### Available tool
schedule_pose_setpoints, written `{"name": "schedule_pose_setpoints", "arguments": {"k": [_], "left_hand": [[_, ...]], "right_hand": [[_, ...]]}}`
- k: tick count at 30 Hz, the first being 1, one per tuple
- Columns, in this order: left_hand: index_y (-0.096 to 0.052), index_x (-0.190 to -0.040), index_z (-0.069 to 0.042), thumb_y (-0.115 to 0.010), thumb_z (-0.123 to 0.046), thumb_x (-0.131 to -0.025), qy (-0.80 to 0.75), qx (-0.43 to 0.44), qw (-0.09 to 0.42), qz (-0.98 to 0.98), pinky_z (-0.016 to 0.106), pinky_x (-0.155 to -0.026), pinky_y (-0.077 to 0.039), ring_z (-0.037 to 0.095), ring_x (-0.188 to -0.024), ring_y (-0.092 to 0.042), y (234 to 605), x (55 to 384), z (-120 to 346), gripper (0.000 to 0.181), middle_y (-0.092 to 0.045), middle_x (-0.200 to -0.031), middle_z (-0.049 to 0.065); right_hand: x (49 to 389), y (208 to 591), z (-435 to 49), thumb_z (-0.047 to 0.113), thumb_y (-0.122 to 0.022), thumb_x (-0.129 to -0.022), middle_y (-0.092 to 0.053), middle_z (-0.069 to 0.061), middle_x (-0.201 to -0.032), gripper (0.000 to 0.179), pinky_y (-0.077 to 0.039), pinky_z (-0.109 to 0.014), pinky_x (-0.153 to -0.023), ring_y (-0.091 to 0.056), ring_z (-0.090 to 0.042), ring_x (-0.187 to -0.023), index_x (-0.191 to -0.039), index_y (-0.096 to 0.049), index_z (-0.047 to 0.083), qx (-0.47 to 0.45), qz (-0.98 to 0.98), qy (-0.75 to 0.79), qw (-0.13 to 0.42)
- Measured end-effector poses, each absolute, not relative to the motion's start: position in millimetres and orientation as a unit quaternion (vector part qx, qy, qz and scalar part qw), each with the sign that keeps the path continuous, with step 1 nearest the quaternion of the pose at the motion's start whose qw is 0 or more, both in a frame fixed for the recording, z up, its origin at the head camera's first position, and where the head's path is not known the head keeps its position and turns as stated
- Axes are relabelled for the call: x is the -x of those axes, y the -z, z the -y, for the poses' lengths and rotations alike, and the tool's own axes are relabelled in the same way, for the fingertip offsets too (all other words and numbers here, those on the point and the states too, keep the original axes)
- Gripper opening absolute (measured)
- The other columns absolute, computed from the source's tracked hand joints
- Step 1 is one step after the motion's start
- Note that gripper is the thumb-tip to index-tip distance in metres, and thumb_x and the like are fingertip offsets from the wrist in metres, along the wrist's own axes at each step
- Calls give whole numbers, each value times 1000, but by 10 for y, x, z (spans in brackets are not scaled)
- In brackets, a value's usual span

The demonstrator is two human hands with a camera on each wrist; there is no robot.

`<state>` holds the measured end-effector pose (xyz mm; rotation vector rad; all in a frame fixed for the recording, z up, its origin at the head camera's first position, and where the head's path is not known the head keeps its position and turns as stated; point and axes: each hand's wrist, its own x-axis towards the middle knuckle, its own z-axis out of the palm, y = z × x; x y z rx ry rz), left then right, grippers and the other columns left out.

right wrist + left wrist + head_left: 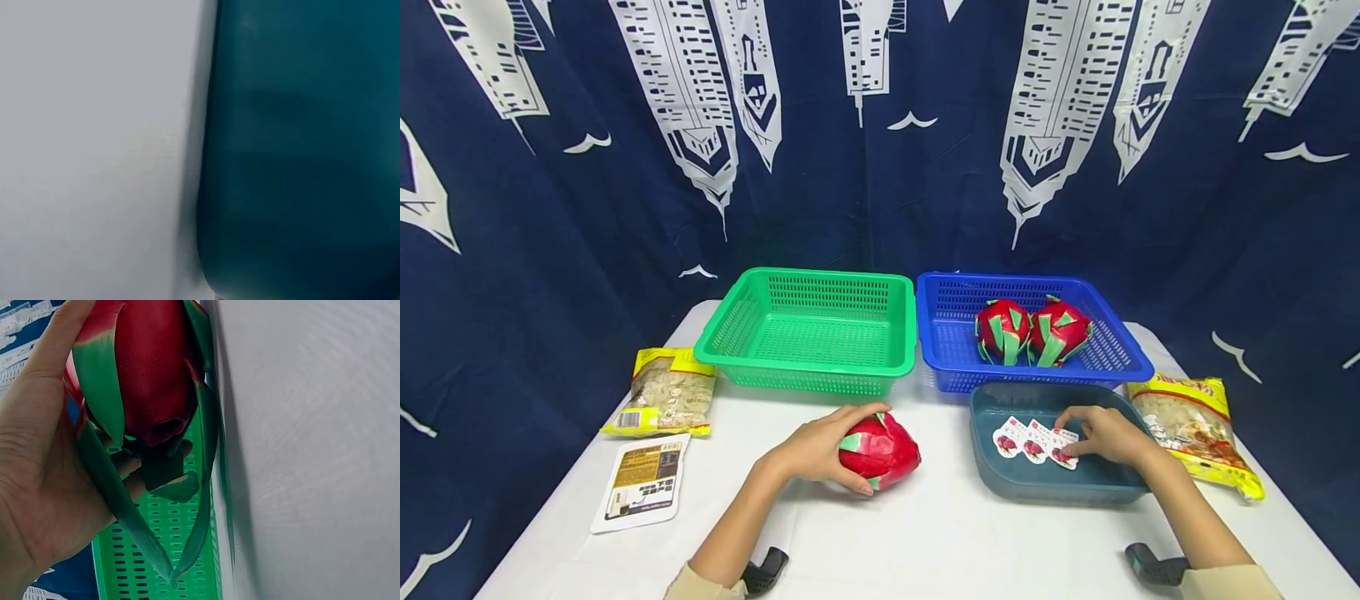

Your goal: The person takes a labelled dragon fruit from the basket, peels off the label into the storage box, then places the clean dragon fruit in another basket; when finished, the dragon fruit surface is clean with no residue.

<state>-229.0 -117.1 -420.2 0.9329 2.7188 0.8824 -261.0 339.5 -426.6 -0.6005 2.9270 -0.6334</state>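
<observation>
A red dragon fruit (883, 450) with green scales lies on its side on the white table, and my left hand (823, 450) grips its leafy end. The left wrist view shows the fruit (153, 369) close up, its long green scales trailing past my left palm (50, 462). Over a dark teal tub (1052, 492), my right hand (1101, 433) reaches in and pinches the rightmost dragon fruit label card (1063, 450). Two similar cards (1009, 437) lie beside it on the tub floor. In the right wrist view the tub's outer wall (300, 156) hides the right hand.
Behind stand a green basket (805, 367) and a blue basket (1037, 379) holding two dragon fruits (1058, 329). Yellow food packets lie at left (666, 392) and right (1198, 425). A white printed pouch (640, 483) lies at front left. A patterned navy curtain (865, 208) hangs behind.
</observation>
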Motion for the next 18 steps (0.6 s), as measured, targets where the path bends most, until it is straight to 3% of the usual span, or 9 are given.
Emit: {"name": "schedule_pose_setpoints", "arguments": {"k": [7,11,18], "left_hand": [[-22,-138,-52,-77,-64,-55,-290,-306,67,-904,38,-80,-48,16,-110,-49,4215,2286,1174,100,-44,-128,-11],[-23,-138,-52,-78,-62,-55,-290,-305,65,-905,39,-80,-48,16,-109,-50,4210,2288,1176,100,-44,-128,-10],[-24,-139,-49,-79,-61,-54,-293,-304,60,-905,40,-80,-48,18,-108,-51,4202,2287,1154,101,-45,-128,-8]], "right_hand": [[2470,4250,-3395,28,-81,-68,-30,8,-55,59,-24,-21,-44,-26,-5,-48,-118,-61,6,205,-961,185,24],[2414,4254,-3362,32,-79,-68,-27,10,-53,56,-23,-20,-44,-22,-4,-47,-115,-65,6,207,-962,179,4],[2368,4279,-3349,39,-77,-70,-28,7,-55,62,-22,-22,-46,-21,-7,-50,-120,-62,7,179,-966,178,47]]}}
